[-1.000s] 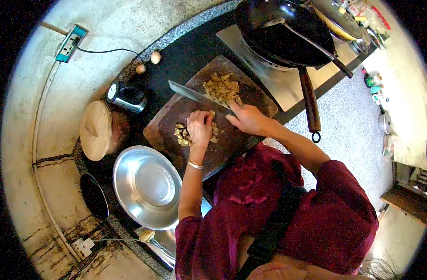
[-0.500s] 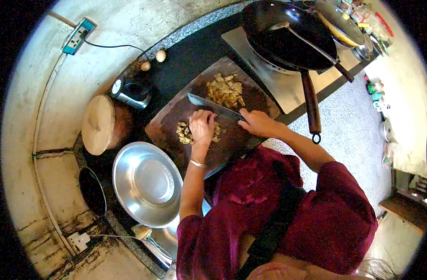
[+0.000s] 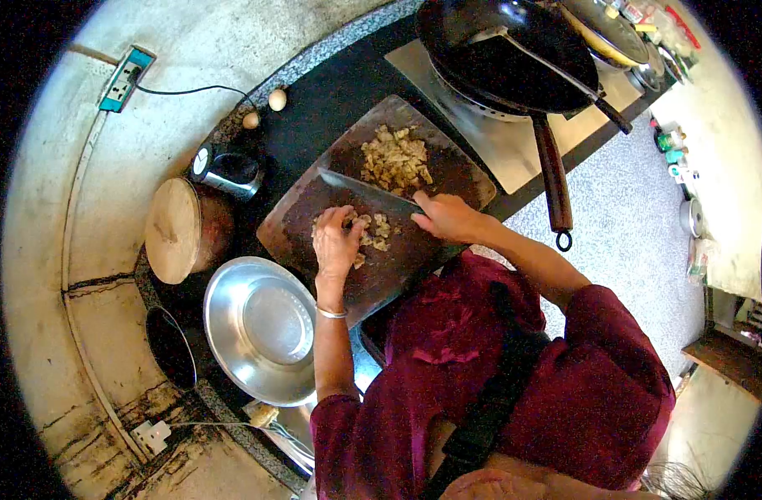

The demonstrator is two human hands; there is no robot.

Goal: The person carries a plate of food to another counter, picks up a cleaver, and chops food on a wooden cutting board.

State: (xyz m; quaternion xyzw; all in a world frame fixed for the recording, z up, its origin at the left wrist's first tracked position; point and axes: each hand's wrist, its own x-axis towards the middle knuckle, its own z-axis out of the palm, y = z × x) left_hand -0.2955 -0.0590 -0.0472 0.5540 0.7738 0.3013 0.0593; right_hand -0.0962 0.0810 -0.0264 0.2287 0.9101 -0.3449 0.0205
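My right hand (image 3: pixel 444 217) is closed round the handle of a knife (image 3: pixel 366 190), whose wide blade points left across the dark cutting board (image 3: pixel 302 204). Beyond the blade lies a heap of chopped pale-brown food (image 3: pixel 395 157). On the near side, my left hand (image 3: pixel 338 240), with a bangle at the wrist, rests with bent fingers at the left of a smaller group of pieces (image 3: pixel 377 232). What its fingertips hold, if anything, is hidden.
A wok (image 3: pixel 514 71) with a ladle (image 3: pixel 556 73) sits on the stove (image 3: pixel 481 150); its handle juts toward me. Left stand a metal basin (image 3: pixel 268 325), a wooden-lidded pot (image 3: pixel 174 229) and a black-and-silver container (image 3: pixel 231 173). Two eggs (image 3: pixel 277 100) lie by the wall.
My left hand has shifted left, from over the middle of the smaller pieces to their left side, uncovering more of them. The knife stays in my right hand. The whole view has shifted slightly.
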